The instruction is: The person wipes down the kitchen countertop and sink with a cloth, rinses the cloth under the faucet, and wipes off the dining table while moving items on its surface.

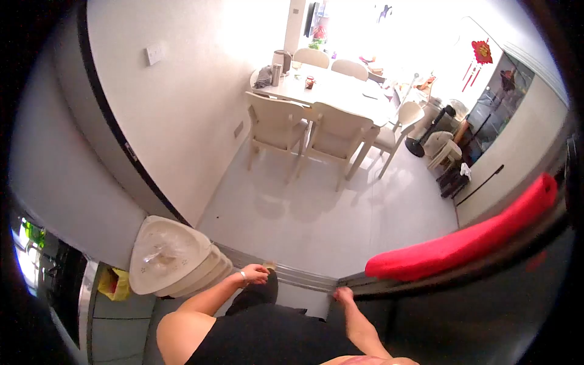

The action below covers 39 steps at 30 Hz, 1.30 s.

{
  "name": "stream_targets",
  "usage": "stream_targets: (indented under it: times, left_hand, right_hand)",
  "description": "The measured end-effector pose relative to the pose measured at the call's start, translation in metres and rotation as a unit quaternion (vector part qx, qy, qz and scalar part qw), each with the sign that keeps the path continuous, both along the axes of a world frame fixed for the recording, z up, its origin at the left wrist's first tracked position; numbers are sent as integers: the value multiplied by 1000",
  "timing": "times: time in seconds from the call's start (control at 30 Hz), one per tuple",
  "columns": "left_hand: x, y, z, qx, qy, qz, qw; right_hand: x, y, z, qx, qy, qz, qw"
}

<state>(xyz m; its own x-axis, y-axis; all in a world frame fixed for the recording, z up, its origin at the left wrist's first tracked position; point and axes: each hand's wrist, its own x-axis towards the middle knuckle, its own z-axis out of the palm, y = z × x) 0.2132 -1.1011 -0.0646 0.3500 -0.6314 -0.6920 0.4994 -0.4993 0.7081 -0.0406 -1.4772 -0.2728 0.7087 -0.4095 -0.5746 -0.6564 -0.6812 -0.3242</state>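
Note:
My left hand [255, 274], with a white band at the wrist, hangs in front of my body above my dark trouser leg. Its fingers are loosely curled, and nothing shows in them. On the left, nearest to this hand, stands a stack of cream plastic stools [182, 255]. A crumpled clear plastic bag [161, 250] lies on its top seat. My right hand [344, 294] is low beside the edge of a dark sliding door [426, 316]. Its fingers are closed, and what they hold, if anything, is hidden. Whether it touches the door I cannot tell.
A floor track [304, 278] crosses ahead. Beyond it, a white dining table [340, 91] bears a kettle [282, 61], a flask [276, 75] and a jar [310, 82], with several chairs [277, 121] around. A red padded roll [462, 243] runs along the right. A yellow bag [115, 284] hangs left.

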Motion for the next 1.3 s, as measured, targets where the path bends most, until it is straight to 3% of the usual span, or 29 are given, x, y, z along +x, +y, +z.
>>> stream_targets:
  times: [0.03, 0.07, 0.17, 0.27, 0.33, 0.43, 0.53, 0.6, 0.77, 0.93, 1.1, 1.13, 1.17, 1.23, 1.3]
  left_hand:
    - [17, -6, -6, 4, 23, 28, 999]
    - [38, -13, -17, 9, 21, 42, 999]
    - [111, -43, -47, 30, 33, 122, 992]
    - [211, -105, -67, 36, -26, 111, 993]
    - [273, -147, -78, -8, -109, 60, 992]
    - [347, -231, -22, -60, -131, 74, 987]
    - [408, -320, 7, -54, -231, 13, 971]
    - [439, -380, 23, -114, -174, 1, 978]
    - [510, -494, 45, -207, -208, -56, 954]
    - [609, -569, 96, -194, -274, 25, 942]
    - [729, -617, 85, -166, -437, 226, 855]
    - [754, -625, 88, -127, -452, 247, 848]
    - [784, -632, 84, -76, -501, 243, 827]
    - [845, -655, 75, 82, -574, 216, 785]
    - [904, -676, 44, 171, -579, 230, 763]
  right_hand:
    - [44, -8, 14, 181, -105, -222, 952]
    - [95, 0, 48, 343, -199, -423, 815]
    - [201, -11, 96, 420, -187, -313, 831]
    - [263, -57, 76, 412, -108, -201, 882]
    - [283, -84, 82, 383, -26, -300, 873]
    - [283, -147, 44, 333, 49, -449, 828]
    - [293, -180, 77, 371, -100, -526, 759]
    - [301, -199, 73, 391, -158, -569, 706]
    - [304, -223, 53, 354, -73, -495, 790]
    - [338, -282, 26, 402, 9, -537, 741]
    - [352, -394, -32, 461, -41, -630, 624]
    - [383, -417, 8, 420, -105, -640, 634]
    - [435, -433, 84, 378, -167, -643, 645]
    - [476, -463, 111, 336, -296, -632, 632]
    - [513, -464, 159, 280, -317, -650, 632]
